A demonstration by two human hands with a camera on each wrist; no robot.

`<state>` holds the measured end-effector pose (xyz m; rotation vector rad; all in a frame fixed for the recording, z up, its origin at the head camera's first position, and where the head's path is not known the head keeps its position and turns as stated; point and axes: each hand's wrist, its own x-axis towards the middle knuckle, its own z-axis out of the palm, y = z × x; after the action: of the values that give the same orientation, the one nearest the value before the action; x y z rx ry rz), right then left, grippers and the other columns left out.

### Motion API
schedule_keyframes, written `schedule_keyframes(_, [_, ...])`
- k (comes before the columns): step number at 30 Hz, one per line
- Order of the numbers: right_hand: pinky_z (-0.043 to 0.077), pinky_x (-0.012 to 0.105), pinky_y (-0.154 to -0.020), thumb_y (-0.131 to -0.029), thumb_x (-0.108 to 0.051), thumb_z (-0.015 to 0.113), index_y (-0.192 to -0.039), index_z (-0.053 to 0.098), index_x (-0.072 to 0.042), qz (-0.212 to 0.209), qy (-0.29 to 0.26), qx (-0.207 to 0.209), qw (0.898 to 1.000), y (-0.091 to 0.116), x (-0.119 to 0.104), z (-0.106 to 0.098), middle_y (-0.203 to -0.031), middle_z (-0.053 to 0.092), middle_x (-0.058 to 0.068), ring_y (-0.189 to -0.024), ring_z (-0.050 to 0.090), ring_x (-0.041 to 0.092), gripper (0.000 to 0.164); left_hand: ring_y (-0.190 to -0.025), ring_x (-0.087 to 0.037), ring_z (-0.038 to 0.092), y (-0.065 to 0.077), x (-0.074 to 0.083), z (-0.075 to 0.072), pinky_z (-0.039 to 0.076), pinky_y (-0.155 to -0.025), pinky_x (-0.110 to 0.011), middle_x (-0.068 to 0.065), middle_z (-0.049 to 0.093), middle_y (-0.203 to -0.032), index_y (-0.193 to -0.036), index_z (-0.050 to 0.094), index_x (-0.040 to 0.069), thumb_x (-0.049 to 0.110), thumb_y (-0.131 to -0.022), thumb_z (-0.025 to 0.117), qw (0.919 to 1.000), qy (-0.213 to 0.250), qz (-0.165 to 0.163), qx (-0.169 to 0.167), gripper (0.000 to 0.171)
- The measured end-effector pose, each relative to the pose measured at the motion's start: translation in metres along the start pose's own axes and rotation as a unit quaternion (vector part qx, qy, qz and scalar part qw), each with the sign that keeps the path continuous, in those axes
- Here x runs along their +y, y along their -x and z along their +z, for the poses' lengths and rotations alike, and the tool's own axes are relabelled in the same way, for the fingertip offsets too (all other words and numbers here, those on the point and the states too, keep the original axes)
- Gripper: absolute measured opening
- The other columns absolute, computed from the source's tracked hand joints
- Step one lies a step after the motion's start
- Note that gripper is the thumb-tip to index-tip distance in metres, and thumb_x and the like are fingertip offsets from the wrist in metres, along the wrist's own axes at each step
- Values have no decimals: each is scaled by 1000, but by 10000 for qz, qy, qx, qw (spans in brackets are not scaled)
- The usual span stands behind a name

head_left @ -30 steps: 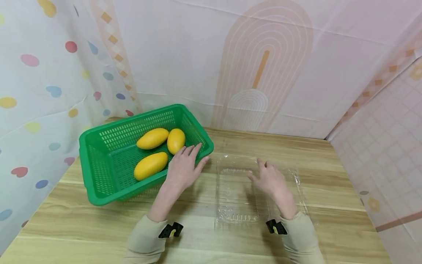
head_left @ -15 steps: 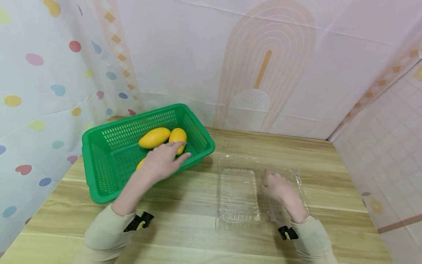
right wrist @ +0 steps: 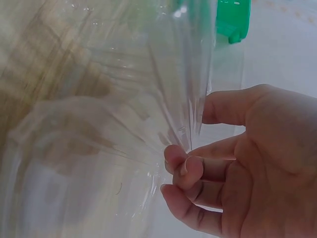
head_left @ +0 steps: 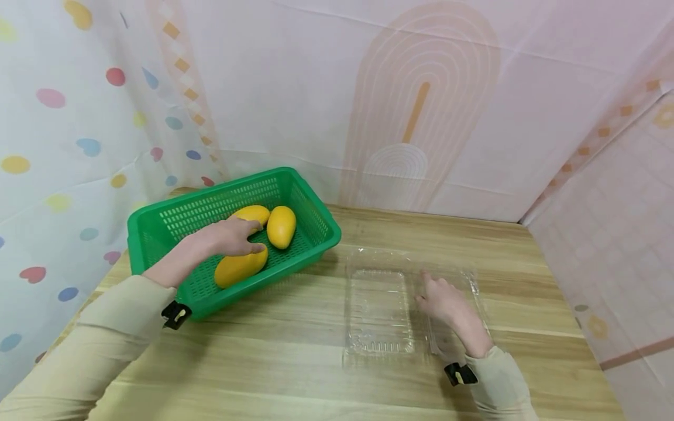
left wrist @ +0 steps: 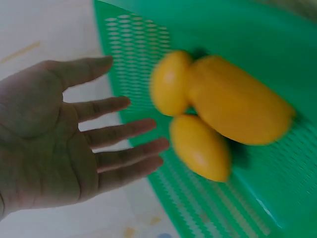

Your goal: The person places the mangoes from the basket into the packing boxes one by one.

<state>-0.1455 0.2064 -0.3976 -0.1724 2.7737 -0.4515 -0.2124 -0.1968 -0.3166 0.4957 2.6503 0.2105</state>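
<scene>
Three yellow mangoes lie in a green plastic basket (head_left: 330, 235): one near the front (head_left: 238, 271), one at the right (head_left: 281, 227), one behind (head_left: 253, 212). Over the basket is my left hand (head_left: 230, 237), partly covering the rear and front mangoes in the head view. In the left wrist view that hand (left wrist: 54, 134) has straight, spread fingers and holds nothing. A clear plastic clamshell box (head_left: 380, 313) lies unfolded on the table. My right hand (head_left: 447, 301) is at its middle fold; in the right wrist view the curled fingers (right wrist: 183, 171) and thumb hold the plastic edge.
The wood-grain table (head_left: 295, 374) carries the basket at the left and the clamshell right of centre. A patterned curtain (head_left: 295, 105) closes off the back and both sides.
My left hand has moved left from the basket's front right corner to above the mangoes. My right hand has shifted slightly right and down along the clamshell, its fingers now more curled.
</scene>
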Motion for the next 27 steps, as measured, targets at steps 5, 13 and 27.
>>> schedule_keyframes(5, [26, 18, -35, -94, -21, 55, -149, 17, 4, -8, -37, 20, 10000, 0, 1, 1, -49, 35, -6, -40, 26, 5, 71, -125, -49, 42, -9, -17, 12, 40, -99, -57, -36, 39, -140, -143, 29, -8, 31, -93, 57, 9973, 98, -131, -717, 69])
schedule_keyframes(13, [24, 17, -35, -94, -21, 55, -150, 16, 4, 6, -145, -44, 9999, 1, 0, 0, -48, 33, -8, -39, 25, 5, 72, -90, -27, 53, -23, -30, 39, 46, -86, -46, -29, 54, -117, -147, 16, -7, 18, -90, 58, 9932, 99, -150, -1150, 75])
schedule_keyframes(27, [23, 17, -35, -95, -22, 54, -149, 16, 4, -19, -124, -31, 9999, -1, 1, 2, -47, 30, -9, -39, 24, 5, 72, -71, -21, 50, -30, -32, 47, 42, -66, -32, -10, 52, -81, -142, 21, -4, 7, -87, 56, 9914, 225, -207, -1272, 67])
